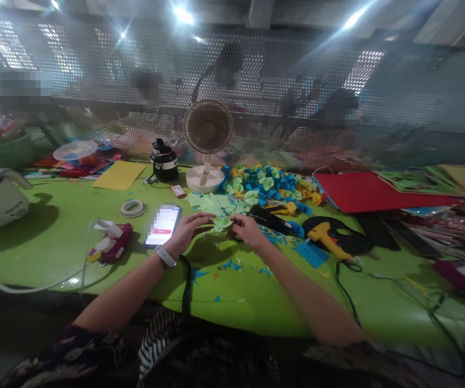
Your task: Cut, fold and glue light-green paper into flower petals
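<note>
Between both hands, above the green table, is a light green paper flower (221, 224) with folded petals. My left hand (189, 230) pinches its left edge with the fingertips. On the opposite side the fingers of my right hand (249, 231) are curled closed on the flower's right edge. Just left of my left hand lies a lit phone (163, 226). A black stapler (271, 222) rests to the right of my right hand. Behind the flower are flat light green paper pieces (210, 202) and a heap of finished-looking blue, green and yellow paper flowers (266, 180).
A small fan (208, 129) stands at the back. A yellow glue gun (329, 241) lies at right, its cord hanging over the front edge. At left are a tape roll (132, 208), a purple power strip (113, 245) and a kettle (0, 202). Paper scraps (232, 264) litter the front.
</note>
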`<state>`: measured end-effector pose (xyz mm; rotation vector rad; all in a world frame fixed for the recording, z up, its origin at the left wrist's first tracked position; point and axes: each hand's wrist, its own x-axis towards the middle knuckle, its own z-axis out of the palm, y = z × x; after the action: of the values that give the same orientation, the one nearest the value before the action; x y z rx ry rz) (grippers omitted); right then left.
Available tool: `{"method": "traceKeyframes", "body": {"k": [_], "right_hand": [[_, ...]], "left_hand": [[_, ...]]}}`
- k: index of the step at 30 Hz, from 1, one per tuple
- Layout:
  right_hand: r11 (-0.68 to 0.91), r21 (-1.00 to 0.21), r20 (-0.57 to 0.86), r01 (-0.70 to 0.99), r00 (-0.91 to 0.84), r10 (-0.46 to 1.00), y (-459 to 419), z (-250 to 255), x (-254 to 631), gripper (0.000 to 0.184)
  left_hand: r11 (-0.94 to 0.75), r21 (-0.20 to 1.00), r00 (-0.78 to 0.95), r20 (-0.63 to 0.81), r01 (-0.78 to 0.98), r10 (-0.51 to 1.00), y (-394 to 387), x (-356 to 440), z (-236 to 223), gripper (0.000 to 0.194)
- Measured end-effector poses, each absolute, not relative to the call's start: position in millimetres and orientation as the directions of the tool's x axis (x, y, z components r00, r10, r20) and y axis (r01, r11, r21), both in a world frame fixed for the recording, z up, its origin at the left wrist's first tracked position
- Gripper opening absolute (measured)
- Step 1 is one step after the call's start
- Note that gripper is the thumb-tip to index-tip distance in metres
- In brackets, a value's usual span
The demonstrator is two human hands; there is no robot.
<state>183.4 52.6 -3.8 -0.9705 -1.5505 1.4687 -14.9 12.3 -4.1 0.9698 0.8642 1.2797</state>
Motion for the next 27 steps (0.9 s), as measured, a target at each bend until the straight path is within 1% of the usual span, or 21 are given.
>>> {"method": "traceKeyframes", "body": {"k": [13, 21, 24, 27], "right_hand": [[0.03, -1.0, 0.025, 0.007, -0.397, 0.918, 48.9, 2.0, 181.9, 0.024], [0.09, -0.994, 0.057, 0.059, -0.414, 0.909, 48.6, 2.3, 182.0, 0.02], [0.136, -0.985, 0.082, 0.103, -0.415, 0.906, 48.9, 0.5, 182.1, 0.017], [0.25, -0.949, 0.148, 0.191, -0.429, 0.891, 45.9, 0.2, 182.2, 0.019]], "left_hand": [[0.038, 0.924, 0.115, 0.007, -0.381, 0.993, 14.0, -15.1, -5.8, 0.027], [0.022, 0.933, 0.106, 0.018, -0.358, 0.994, 14.4, -15.1, -7.8, 0.024], [0.001, 0.953, 0.086, 0.026, -0.301, 0.996, 13.6, -14.4, -10.4, 0.024], [-0.048, 0.992, 0.117, 0.061, -0.115, 0.991, 11.6, -12.8, -11.8, 0.031]]}}
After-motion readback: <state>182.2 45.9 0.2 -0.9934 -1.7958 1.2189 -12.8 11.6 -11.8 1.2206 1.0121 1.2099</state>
